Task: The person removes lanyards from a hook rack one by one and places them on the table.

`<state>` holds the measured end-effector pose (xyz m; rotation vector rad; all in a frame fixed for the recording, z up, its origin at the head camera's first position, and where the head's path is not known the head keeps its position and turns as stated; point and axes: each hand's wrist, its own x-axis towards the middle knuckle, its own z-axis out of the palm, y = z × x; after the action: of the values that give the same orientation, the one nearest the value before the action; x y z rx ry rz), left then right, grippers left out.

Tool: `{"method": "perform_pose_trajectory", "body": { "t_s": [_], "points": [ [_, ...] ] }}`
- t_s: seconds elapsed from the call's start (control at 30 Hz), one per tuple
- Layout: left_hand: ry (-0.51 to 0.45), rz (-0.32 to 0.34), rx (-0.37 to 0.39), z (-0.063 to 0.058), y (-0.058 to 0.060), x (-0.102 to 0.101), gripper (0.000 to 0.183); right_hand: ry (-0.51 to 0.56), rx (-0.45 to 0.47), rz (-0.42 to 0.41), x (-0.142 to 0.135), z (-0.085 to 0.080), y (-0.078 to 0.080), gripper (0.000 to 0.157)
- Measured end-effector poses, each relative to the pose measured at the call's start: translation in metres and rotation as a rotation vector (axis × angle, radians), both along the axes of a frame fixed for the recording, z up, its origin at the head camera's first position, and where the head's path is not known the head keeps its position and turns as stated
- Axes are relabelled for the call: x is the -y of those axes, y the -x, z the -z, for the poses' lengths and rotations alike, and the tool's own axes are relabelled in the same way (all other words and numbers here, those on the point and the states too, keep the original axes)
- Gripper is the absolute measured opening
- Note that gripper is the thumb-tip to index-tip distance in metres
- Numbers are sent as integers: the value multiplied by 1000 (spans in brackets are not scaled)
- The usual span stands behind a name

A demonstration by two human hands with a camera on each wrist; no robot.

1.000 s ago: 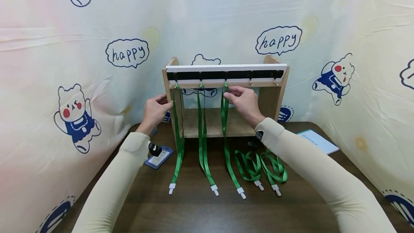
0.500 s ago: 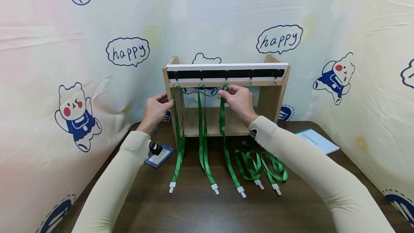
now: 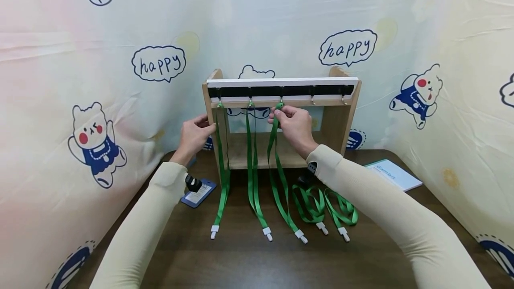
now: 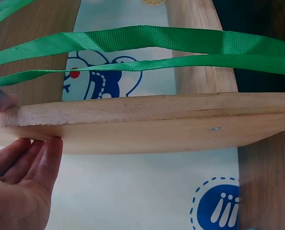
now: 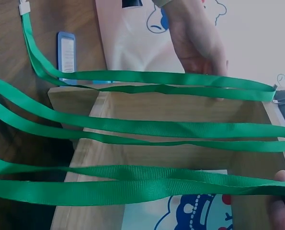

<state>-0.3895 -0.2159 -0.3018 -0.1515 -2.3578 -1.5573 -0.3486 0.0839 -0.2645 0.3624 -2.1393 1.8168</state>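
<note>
Wooden rack [image 3: 340, 124] stands on the bench [image 3: 225, 262], its back open so that printed cloth shows through; a lower board [image 3: 237, 148] runs between its side panels. Black-and-white strip [image 3: 265, 91] along the top front, five small hooks below it. From the three leftmost hang green lanyards: first lanyard [image 3: 222, 184], second lanyard [image 3: 250, 171], third lanyard [image 5: 108, 192], each a long loop ending in a white clip. Right hand [image 3: 298, 126] pinches the third just below its hook, at the rack's middle. Left hand [image 3: 193, 139] grasps the rack's left side panel, thumb on one side, fingers against the outer face. Blue badge holder [image 3: 203, 191] flat on the bench near that panel, a white printed card inside. On the bench right of the third, two bunched lanyards side by side, one [image 3: 311, 220] and the other [image 3: 352, 221], white clips towards the person. Booklet marked "Gambit" [image 3: 395, 175] at far right, partly behind the sleeve. Bench top dark brown wood grain. Pale cloth [image 3: 281, 21] behind and at both sides, printed with cartoon bears, orange slices and "happy" in bubbles.
</note>
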Motion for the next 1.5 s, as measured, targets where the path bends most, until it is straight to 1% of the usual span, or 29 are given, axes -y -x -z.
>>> {"method": "perform_pose_trajectory", "body": {
  "t_s": [0.27, 0.37, 0.57, 0.7, 0.87, 1.0, 1.23, 1.5],
  "points": [
    [3, -5, 2, -3, -2, 1, 57, 37, -21, -40, -3, 0, -4, 30],
    [12, -3, -3, -2, -2, 1, 57, 37, -36, -36, -7, 2, -5, 29],
    [12, 1, -11, 0, -1, 1, 58, 53, -51, -22, -18, 8, -7, 27],
    [1, 11, -18, 1, 0, 1, 59, 85, -47, -37, -26, 12, -7, 28],
    [1, 7, -25, 1, 1, 1, 59, 88, -61, -30, -36, 23, -8, 27],
    [12, 4, -29, 1, 0, 1, 59, 49, -59, -1, -44, 35, -11, 27],
    [23, -1, -28, 1, 0, 0, 58, -8, -65, 8, -58, 52, -21, 28],
    [17, -6, -15, 1, 0, 0, 57, -145, -126, 15, -67, 74, -35, 26]
  ]
}}
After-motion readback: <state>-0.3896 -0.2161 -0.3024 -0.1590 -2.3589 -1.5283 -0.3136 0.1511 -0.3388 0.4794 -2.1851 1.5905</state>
